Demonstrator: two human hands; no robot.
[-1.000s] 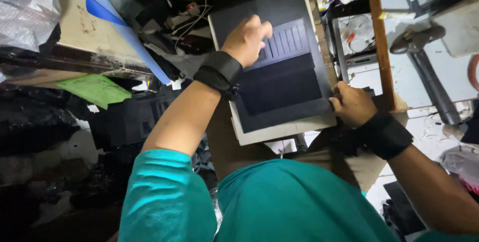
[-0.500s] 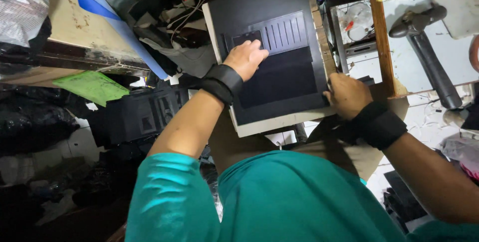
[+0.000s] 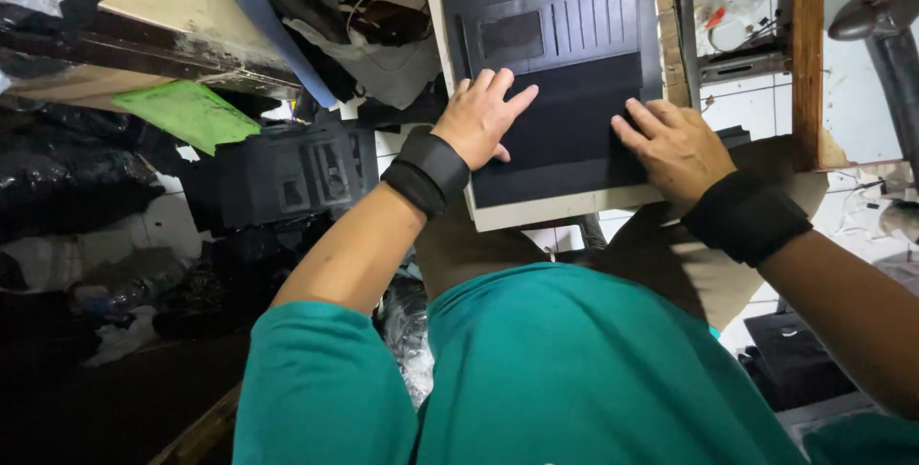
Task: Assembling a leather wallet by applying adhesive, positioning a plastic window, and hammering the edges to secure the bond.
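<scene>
Left hand (image 3: 481, 120): lay flat on the dark panel (image 3: 565, 130), fingers (image 3: 505, 91) spread, gripping nothing.
Right hand (image 3: 675, 147): flat at 3 o'clock of the left, fingers spread too.
Panel: rested across my lap, cream edge (image 3: 565, 208) at 6 o'clock.
Risk: could slide off, since nothing gripped it.
Change: right hand had moved off the corner onto the face.

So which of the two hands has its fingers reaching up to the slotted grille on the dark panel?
The left hand: its fingertips reach the edge of the slotted grille. The right hand lies lower, flat on the plain dark panel.
</scene>
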